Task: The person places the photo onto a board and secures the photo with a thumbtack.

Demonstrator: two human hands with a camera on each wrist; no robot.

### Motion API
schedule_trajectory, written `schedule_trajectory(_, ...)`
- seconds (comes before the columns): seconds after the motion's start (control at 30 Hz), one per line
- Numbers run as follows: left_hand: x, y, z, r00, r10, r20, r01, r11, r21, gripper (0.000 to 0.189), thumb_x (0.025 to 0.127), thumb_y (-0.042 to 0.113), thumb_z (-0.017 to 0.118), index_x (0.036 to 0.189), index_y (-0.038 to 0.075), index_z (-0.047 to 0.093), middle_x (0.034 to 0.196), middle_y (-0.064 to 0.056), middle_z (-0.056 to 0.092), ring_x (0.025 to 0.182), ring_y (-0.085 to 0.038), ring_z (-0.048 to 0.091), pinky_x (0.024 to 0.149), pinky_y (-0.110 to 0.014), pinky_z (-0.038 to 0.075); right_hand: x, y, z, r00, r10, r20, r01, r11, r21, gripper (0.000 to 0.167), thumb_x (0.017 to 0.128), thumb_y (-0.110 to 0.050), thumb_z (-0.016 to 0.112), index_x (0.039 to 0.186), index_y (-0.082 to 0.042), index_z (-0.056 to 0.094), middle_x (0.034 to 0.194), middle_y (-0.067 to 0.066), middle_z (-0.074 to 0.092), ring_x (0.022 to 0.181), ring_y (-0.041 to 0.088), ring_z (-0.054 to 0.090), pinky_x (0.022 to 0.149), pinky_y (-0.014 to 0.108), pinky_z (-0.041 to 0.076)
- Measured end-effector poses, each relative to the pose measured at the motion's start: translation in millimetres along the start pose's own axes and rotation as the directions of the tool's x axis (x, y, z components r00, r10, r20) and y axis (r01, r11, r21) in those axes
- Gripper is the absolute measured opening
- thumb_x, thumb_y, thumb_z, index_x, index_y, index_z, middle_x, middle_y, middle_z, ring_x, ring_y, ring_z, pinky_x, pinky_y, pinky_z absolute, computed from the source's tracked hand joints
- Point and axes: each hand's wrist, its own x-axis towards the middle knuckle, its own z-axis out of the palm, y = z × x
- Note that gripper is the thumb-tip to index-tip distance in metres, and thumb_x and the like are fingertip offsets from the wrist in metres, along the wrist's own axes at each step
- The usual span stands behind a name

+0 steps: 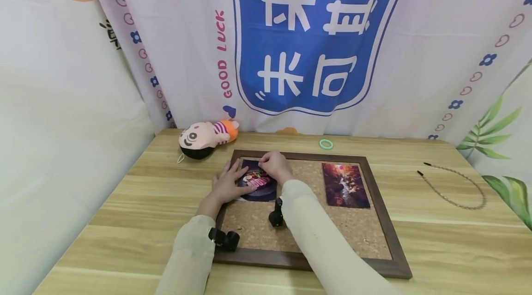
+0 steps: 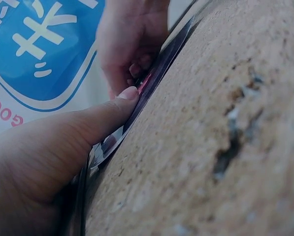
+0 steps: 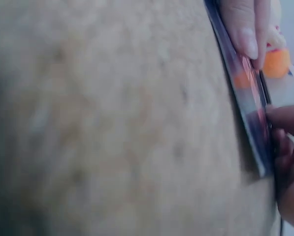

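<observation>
A food photo (image 1: 261, 195) lies on the left part of a cork board (image 1: 299, 232) with a dark frame. My left hand (image 1: 228, 185) rests spread over its left side, and in the left wrist view the thumb (image 2: 110, 113) presses the print's surface. Up at the photo's top edge is my right hand (image 1: 275, 165), its fingers curled and the fingertips close together. In the right wrist view those fingers (image 3: 287, 118) touch the photo's edge; whatever may be between the fingertips is hidden. An autumn stream photo (image 1: 346, 186) with a pink dot at its top lies on the board's right.
Beyond the board's upper left corner lies a plush doll (image 1: 208, 138). A green ring (image 1: 326, 144) sits just behind the frame (image 1: 388, 225). Toward the table's right is a twisted cord (image 1: 461, 202) with dark ends. A printed curtain (image 1: 195, 55) hangs behind the table.
</observation>
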Motion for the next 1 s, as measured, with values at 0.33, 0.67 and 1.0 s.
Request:
schedule_trajectory(0.33,-1.1,0.0,0.6,1.0,-0.006,0.005,0.006,1.0,-0.004,0.074,0.072,0.051,0.061,0.132,0.015,0.038,0.142,-0.009,0.014,0.128,-0.031,0.0,0.089,-0.063,0.001,-0.3,7.3,0.9,0.997,-0.082,0.001,0.082,0.991,0.102,0.017,0.082,-0.02,0.059,0.095,-0.014,0.068,0.09,-0.002,0.063,0.085,0.014,0.056,0.075,0.03,0.042)
schedule_trajectory(0.67,-0.9,2.8,-3.3,1.0,0.006,-0.002,-0.006,1.0,-0.013,0.072,0.072,0.049,0.061,0.131,0.013,0.039,0.142,-0.01,0.015,0.128,-0.031,0.0,0.089,-0.063,0.0,0.7,5.9,0.6,0.999,-0.024,-0.045,0.029,0.993,0.117,0.007,0.08,-0.02,0.063,0.08,-0.015,0.068,0.077,-0.005,0.06,0.073,0.012,0.054,0.065,0.028,0.043)
schedule_trajectory(1.0,-0.4,0.6,-0.8,1.0,-0.002,0.009,0.002,1.0,-0.008,0.073,0.072,0.05,0.06,0.132,0.014,0.038,0.142,-0.01,0.014,0.128,-0.031,0.0,0.09,-0.063,0.001,0.2,0.4,-2.4,1.0,-0.005,-0.013,0.006,0.998,0.07,0.007,0.079,-0.016,0.063,0.074,-0.013,0.067,0.081,-0.004,0.061,0.072,0.013,0.054,0.064,0.028,0.043)
